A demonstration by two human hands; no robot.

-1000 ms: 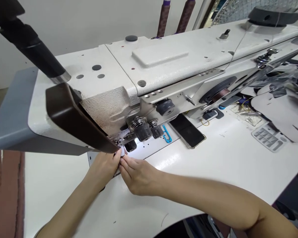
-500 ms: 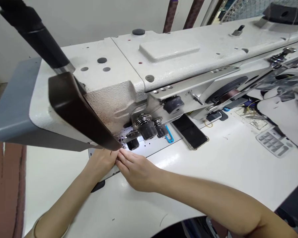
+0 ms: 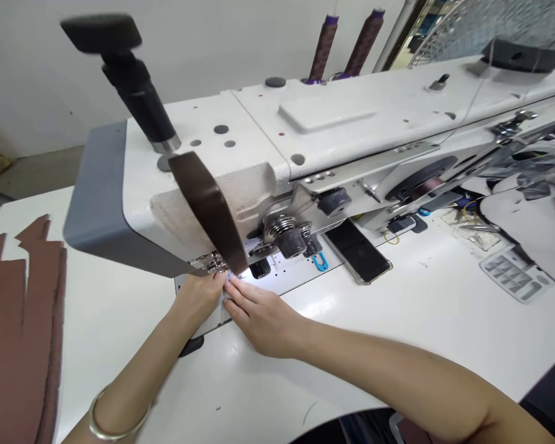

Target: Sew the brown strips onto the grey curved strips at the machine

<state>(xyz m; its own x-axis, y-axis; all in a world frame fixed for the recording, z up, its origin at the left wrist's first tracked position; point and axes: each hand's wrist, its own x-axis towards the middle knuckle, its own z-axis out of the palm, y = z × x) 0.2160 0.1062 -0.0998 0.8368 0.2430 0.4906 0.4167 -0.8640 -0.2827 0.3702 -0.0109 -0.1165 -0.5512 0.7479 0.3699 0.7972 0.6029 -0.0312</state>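
Note:
A white industrial sewing machine (image 3: pixel 240 148) with a grey end cover reaches across the view. Under its head, beside the needle area, my two hands are close together, almost touching at the fingertips. My left hand (image 3: pixel 200 292) is bent at the knuckles, its fingertips partly hidden by the machine head. Fingers pressed together and pointing at the needle area, my right hand (image 3: pixel 263 314) rests low over the metal bed plate (image 3: pixel 289 277). Whatever lies under or between the fingers is too hidden to make out. A dark brown lever (image 3: pixel 209 209) hangs just above the fingertips.
Brown cut pieces (image 3: pixel 25 333) lie on the white table (image 3: pixel 388 302) at left. A phone (image 3: pixel 359 251) and a blue clip-like item (image 3: pixel 320 261) are right of the hands. Two brown thread cones (image 3: pixel 324 49) stand behind. Pale pieces (image 3: pixel 525 209) pile up at far right.
The camera view has shifted, so the machine appears lower and further right, and more of the brown pieces shows. Both hands stay together by the needle area.

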